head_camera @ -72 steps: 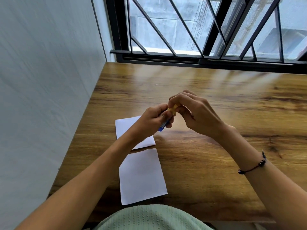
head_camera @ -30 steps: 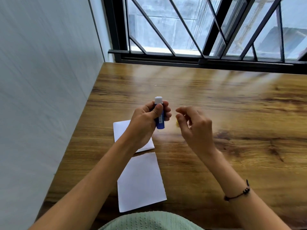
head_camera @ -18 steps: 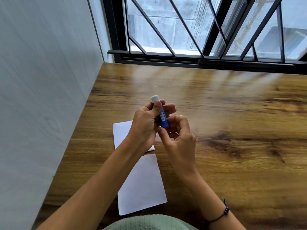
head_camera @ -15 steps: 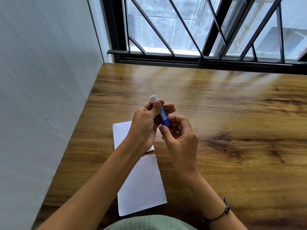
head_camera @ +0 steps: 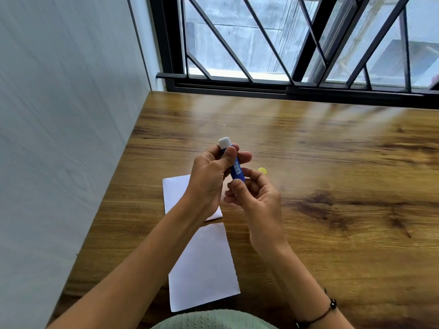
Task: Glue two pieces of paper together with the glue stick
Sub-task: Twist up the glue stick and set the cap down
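Note:
My left hand (head_camera: 210, 179) grips a blue glue stick (head_camera: 235, 168) held tilted above the table, its white glue tip uncapped and pointing up and away. My right hand (head_camera: 253, 194) pinches the bottom end of the stick between thumb and fingers. The yellow cap (head_camera: 262, 170) lies on the wooden table (head_camera: 332, 186) just behind my right hand. Two white pieces of paper lie on the table below my arms: the far one (head_camera: 174, 193), partly hidden by my left hand, and the near one (head_camera: 204, 267) by the front edge.
A grey wall runs along the table's left edge. A black barred window frame (head_camera: 285, 89) closes off the far edge. Bare wood stretches to the right of my hands.
The yellow cap came off the stick and now lies on the table. My right hand returned from setting it down and took hold of the stick's bottom end; more white glue shows at the tip.

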The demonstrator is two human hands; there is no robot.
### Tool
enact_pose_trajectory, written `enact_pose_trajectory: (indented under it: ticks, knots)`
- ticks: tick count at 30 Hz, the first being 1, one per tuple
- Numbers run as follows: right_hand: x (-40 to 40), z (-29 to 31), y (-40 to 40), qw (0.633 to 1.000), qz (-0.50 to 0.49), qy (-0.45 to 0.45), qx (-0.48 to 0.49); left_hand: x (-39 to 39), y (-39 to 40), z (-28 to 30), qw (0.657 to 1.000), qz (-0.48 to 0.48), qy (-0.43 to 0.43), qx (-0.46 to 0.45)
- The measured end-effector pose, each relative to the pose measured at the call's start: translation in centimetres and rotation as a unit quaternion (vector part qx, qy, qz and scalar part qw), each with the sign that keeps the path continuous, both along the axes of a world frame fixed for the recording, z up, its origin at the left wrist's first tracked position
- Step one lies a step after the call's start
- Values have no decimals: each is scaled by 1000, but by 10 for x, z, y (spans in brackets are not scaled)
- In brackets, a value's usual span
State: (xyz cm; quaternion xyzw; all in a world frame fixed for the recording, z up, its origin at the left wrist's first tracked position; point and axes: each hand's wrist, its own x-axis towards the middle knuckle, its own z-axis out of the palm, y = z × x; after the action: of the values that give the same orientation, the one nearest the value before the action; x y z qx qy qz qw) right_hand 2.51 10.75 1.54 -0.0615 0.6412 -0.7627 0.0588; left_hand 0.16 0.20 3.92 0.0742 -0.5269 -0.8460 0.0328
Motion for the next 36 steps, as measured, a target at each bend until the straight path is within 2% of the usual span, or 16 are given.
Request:
enact_pose_trajectory:
  ticks: [6,9,13,21,29,36]
  knots:
    - [1,-2,-2,999,-43,15,1,0,3,2,1000,7,1,-22]
    - [1,0,-1,999,-23,-8,-21,0,2,4,1000,0,5,-31]
    - [-4,6,3,993,51,-85,-64,0,1,4,999,4,0,-34]
    - [-6,9,1,998,36,-44,-37,1,-5,4,999,13,-4,-49]
    - [-7,8,3,986,82,-119,-86,3,-1,6,998,8,-3,-64]
    - [-5,6,2,996,67,-54,-19,3,-3,7,998,11,-7,-68]
